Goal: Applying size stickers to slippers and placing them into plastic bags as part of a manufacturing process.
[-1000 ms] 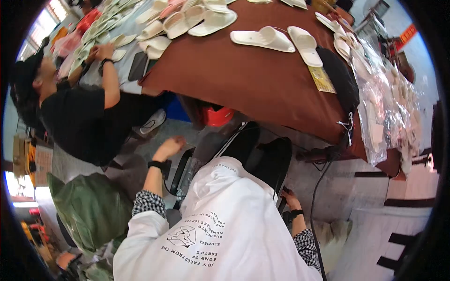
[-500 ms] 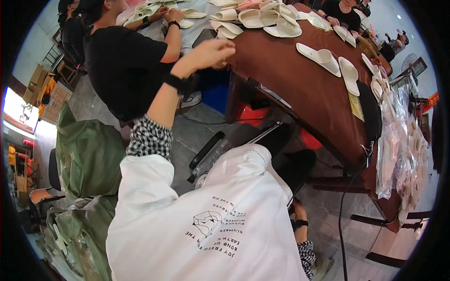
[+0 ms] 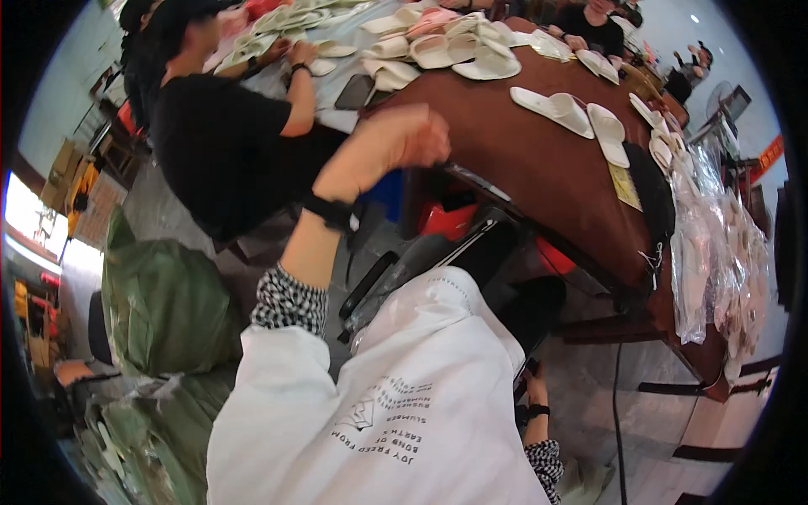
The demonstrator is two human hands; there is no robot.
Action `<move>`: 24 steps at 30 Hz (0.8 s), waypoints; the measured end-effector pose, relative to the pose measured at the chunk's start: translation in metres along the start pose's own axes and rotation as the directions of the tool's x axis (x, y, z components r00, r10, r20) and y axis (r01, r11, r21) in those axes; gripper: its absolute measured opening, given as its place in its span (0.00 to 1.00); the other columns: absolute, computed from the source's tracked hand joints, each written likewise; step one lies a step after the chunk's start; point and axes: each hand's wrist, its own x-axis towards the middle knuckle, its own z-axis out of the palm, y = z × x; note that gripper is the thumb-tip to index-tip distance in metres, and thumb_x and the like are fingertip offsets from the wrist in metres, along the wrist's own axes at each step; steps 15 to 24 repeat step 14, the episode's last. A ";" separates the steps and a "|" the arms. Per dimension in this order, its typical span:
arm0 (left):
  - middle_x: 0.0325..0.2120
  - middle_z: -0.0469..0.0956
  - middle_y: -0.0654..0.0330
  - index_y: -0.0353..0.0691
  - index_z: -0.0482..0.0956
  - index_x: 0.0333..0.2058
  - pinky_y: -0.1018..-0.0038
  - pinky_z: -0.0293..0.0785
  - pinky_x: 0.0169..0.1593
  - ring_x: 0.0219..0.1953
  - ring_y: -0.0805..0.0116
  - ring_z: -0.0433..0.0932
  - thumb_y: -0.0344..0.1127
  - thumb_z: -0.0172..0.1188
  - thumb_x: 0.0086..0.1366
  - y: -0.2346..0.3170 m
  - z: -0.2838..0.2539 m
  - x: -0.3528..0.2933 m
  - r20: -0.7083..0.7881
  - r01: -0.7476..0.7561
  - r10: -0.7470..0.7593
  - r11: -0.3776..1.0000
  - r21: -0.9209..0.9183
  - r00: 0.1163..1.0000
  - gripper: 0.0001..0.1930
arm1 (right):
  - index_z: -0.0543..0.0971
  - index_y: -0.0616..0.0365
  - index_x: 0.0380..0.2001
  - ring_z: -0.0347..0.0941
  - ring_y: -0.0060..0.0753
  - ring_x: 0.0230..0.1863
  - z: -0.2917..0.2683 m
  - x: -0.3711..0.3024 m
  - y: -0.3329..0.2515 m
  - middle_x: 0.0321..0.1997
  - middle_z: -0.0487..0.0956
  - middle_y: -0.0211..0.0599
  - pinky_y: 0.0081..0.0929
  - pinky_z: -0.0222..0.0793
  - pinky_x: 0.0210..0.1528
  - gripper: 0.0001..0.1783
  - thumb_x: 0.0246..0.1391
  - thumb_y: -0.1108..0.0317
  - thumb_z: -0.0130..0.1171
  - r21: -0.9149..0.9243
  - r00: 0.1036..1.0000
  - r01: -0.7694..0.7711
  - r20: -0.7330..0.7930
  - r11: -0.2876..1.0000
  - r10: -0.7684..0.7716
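Observation:
My left hand (image 3: 408, 139) hovers at the table's near edge, its fingers curled and smeared by motion, so whether it holds anything is unclear. Closest to it are a dark phone (image 3: 354, 92) and a pile of white slippers (image 3: 486, 64). Farther right on the brown tabletop (image 3: 480, 118) lie a white slipper pointing right (image 3: 551, 111) and another white slipper (image 3: 608, 135). My right hand (image 3: 536, 385) hangs low beside my thigh, partly behind my white shirt, its fingers mostly hidden.
A person in black (image 3: 223, 143) works with slippers at the left. Green sacks (image 3: 164, 307) stand on the floor to my left. Plastic-wrapped slippers (image 3: 715, 252) hang over the table's right end, near a black cable (image 3: 620, 421). Under the table is a red container (image 3: 446, 220).
My left hand has moved right and slightly down along the table edge, and is more blurred. The whole view has shifted a little. My right hand stays low at my side.

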 end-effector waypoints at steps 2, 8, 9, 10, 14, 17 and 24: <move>0.31 0.79 0.64 0.40 0.78 0.36 0.77 0.72 0.38 0.34 0.76 0.75 0.46 0.51 0.69 -0.080 -0.036 -0.004 0.018 0.203 -0.215 0.943 0.264 0.976 0.15 | 0.46 0.63 0.70 0.59 0.43 0.67 0.015 -0.009 -0.015 0.72 0.55 0.52 0.29 0.60 0.63 0.45 0.55 0.67 0.57 -0.004 1.000 -0.003 -0.003 1.000 0.002; 0.50 0.75 0.42 0.33 0.69 0.56 0.62 0.71 0.54 0.51 0.47 0.76 0.45 0.55 0.67 -0.305 -0.083 0.036 -0.274 0.336 -0.197 0.473 0.814 0.941 0.25 | 0.44 0.63 0.70 0.56 0.45 0.70 0.019 0.000 -0.001 0.71 0.57 0.53 0.34 0.55 0.68 0.46 0.53 0.75 0.55 -0.094 0.996 0.050 0.084 0.994 -0.042; 0.50 0.75 0.42 0.33 0.69 0.56 0.62 0.71 0.54 0.51 0.47 0.76 0.45 0.55 0.67 -0.319 -0.072 0.048 -0.239 0.314 -0.212 0.475 0.822 0.948 0.25 | 0.44 0.65 0.69 0.55 0.45 0.70 0.021 -0.006 -0.002 0.71 0.57 0.54 0.34 0.54 0.68 0.45 0.54 0.76 0.56 -0.151 1.000 -0.015 0.012 0.988 0.017; 0.54 0.71 0.40 0.34 0.67 0.58 0.60 0.68 0.57 0.55 0.43 0.72 0.46 0.55 0.66 -0.326 -0.065 0.057 -0.284 0.367 -0.238 0.493 0.789 0.929 0.27 | 0.44 0.65 0.69 0.55 0.45 0.70 0.022 -0.010 -0.007 0.71 0.57 0.54 0.34 0.54 0.68 0.45 0.54 0.76 0.56 -0.138 1.000 -0.025 -0.004 0.990 0.025; 0.57 0.68 0.37 0.37 0.58 0.64 0.55 0.67 0.58 0.55 0.36 0.70 0.45 0.59 0.60 -0.370 -0.035 0.029 -0.237 0.368 -0.316 0.468 0.804 0.919 0.36 | 0.41 0.67 0.69 0.53 0.48 0.71 0.019 -0.012 0.042 0.71 0.56 0.55 0.34 0.50 0.71 0.47 0.54 0.74 0.57 -0.214 1.000 0.000 0.011 0.977 0.002; 0.57 0.68 0.37 0.37 0.58 0.64 0.55 0.67 0.58 0.55 0.36 0.70 0.45 0.59 0.60 -0.370 -0.035 0.029 -0.237 0.368 -0.316 0.468 0.804 0.919 0.36 | 0.41 0.67 0.69 0.53 0.48 0.71 0.019 -0.012 0.042 0.71 0.56 0.55 0.34 0.50 0.71 0.47 0.54 0.74 0.57 -0.214 1.000 0.000 0.011 0.977 0.002; 0.57 0.68 0.37 0.37 0.58 0.64 0.55 0.67 0.58 0.55 0.36 0.70 0.45 0.59 0.60 -0.370 -0.035 0.029 -0.237 0.368 -0.316 0.468 0.804 0.919 0.36 | 0.41 0.67 0.69 0.53 0.48 0.71 0.019 -0.012 0.042 0.71 0.56 0.55 0.34 0.50 0.71 0.47 0.54 0.74 0.57 -0.214 1.000 0.000 0.011 0.977 0.002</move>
